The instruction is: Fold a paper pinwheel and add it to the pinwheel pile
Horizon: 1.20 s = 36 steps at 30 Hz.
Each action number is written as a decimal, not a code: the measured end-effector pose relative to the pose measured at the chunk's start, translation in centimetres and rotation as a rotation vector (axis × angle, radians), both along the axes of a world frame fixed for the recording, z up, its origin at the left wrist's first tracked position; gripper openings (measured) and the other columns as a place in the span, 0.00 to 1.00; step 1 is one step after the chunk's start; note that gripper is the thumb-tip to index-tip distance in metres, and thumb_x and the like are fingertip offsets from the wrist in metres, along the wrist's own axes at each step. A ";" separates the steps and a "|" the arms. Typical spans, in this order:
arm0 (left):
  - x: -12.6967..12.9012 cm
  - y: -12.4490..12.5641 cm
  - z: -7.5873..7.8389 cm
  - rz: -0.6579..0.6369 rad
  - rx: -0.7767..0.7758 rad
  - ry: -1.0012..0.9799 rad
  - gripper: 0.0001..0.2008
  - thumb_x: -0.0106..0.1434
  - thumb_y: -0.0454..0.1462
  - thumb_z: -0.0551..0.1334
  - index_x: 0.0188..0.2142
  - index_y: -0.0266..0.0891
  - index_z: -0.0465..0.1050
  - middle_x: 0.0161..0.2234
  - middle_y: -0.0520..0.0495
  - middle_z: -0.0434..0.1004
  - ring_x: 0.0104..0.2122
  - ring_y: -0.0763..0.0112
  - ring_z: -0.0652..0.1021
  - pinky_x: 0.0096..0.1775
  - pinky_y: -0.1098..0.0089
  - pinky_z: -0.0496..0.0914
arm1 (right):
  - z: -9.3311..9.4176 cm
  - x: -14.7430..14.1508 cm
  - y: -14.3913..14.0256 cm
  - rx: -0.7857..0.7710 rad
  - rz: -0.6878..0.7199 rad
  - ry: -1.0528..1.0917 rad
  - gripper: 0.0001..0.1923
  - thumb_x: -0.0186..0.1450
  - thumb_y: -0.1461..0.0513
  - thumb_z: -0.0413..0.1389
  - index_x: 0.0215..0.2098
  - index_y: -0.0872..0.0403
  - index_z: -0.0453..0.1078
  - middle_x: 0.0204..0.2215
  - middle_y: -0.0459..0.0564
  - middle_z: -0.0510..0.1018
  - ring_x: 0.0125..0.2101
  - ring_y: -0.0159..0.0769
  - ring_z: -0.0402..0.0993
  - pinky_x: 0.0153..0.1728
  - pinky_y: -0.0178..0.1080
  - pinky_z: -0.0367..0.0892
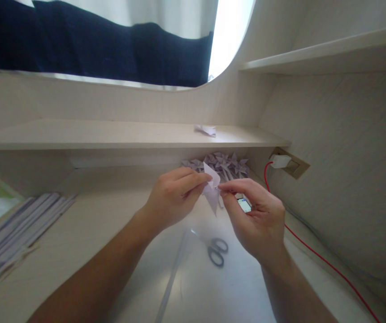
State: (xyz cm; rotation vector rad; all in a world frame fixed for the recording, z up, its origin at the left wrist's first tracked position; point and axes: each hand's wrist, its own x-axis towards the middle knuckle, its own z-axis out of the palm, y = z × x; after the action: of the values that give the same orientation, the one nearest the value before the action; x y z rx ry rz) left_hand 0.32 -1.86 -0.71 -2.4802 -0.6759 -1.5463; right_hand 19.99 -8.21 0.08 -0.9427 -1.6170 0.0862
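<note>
Pinching folded paper piece point(212, 190) between both hands point(213, 204)

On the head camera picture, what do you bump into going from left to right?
Stack of paper strips → left hand → folded paper piece → right hand → red cable
</note>
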 end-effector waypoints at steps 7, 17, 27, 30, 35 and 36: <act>0.2 -0.2 0.3 -0.056 -0.011 -0.029 0.07 0.72 0.29 0.65 0.45 0.36 0.84 0.37 0.44 0.88 0.35 0.70 0.85 0.41 0.72 0.76 | 0.3 -0.1 -0.1 0.021 -0.012 -0.027 0.12 0.67 0.72 0.61 0.39 0.50 0.81 0.36 0.44 0.85 0.37 0.33 0.82 0.42 0.37 0.74; 0.0 -0.5 0.6 -0.069 -0.051 -0.002 0.08 0.73 0.31 0.64 0.44 0.40 0.83 0.38 0.46 0.88 0.35 0.70 0.85 0.41 0.71 0.78 | 0.4 -0.2 -0.4 0.002 -0.023 -0.026 0.12 0.68 0.71 0.61 0.39 0.49 0.81 0.36 0.45 0.85 0.37 0.36 0.82 0.42 0.40 0.74; -0.3 -0.3 0.4 -0.067 -0.063 0.022 0.07 0.73 0.31 0.65 0.44 0.40 0.83 0.39 0.46 0.88 0.36 0.70 0.86 0.40 0.72 0.78 | 0.4 -0.3 -0.3 0.002 -0.039 -0.040 0.12 0.68 0.71 0.61 0.39 0.48 0.81 0.36 0.44 0.86 0.37 0.36 0.82 0.42 0.40 0.75; -0.3 -0.3 0.4 -0.076 -0.059 0.030 0.07 0.73 0.31 0.65 0.45 0.39 0.83 0.39 0.45 0.88 0.36 0.70 0.85 0.40 0.72 0.78 | 0.4 -0.2 -0.3 0.012 -0.042 -0.044 0.12 0.68 0.71 0.61 0.39 0.48 0.81 0.36 0.44 0.86 0.37 0.36 0.82 0.42 0.40 0.75; -0.3 -0.3 0.4 -0.088 -0.073 0.024 0.07 0.73 0.31 0.65 0.45 0.39 0.83 0.39 0.45 0.88 0.36 0.69 0.85 0.42 0.71 0.78 | 0.4 -0.1 -0.4 -0.007 -0.036 -0.047 0.12 0.68 0.71 0.60 0.39 0.48 0.81 0.36 0.45 0.86 0.37 0.38 0.83 0.41 0.41 0.75; -0.3 -0.3 0.4 -0.091 -0.076 0.024 0.07 0.73 0.31 0.65 0.46 0.39 0.83 0.40 0.45 0.88 0.37 0.69 0.85 0.42 0.71 0.78 | 0.4 -0.1 -0.4 -0.009 -0.034 -0.048 0.12 0.68 0.71 0.60 0.39 0.48 0.81 0.36 0.45 0.86 0.37 0.38 0.83 0.41 0.42 0.75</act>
State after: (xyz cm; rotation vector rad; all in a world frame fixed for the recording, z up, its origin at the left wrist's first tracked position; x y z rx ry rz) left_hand -0.02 -2.19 -0.32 -2.6152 -0.6386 -1.5456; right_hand 19.91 -8.60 0.43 -0.9857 -1.6455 0.0474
